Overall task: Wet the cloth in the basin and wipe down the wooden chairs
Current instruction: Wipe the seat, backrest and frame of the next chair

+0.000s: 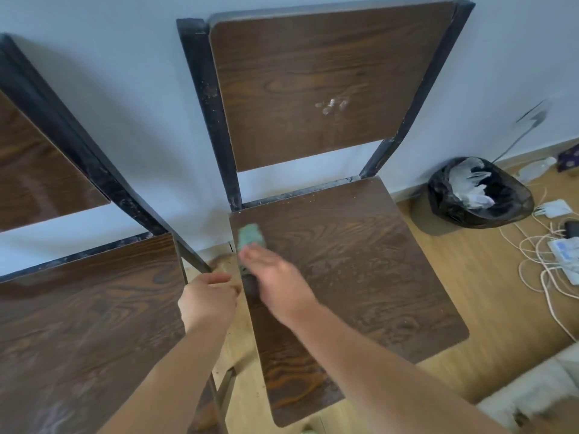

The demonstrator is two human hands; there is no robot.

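Note:
A wooden chair point(360, 261) with a black metal frame stands against the wall in the middle of the view. My right hand point(279, 283) presses a green cloth point(250, 234) flat on the seat's left rear corner; the cloth sticks out past my fingertips. My left hand point(208, 300) grips the left edge of this seat, fingers curled around it. A second wooden chair point(87, 324) stands to the left. White smears mark the middle chair's backrest point(300, 86). No basin is in view.
A bin point(479, 195) lined with a black bag holding white paper sits on the wooden floor to the right. White cables and a power strip point(560, 255) lie beyond it. A pale cushion edge point(539, 389) shows at the lower right.

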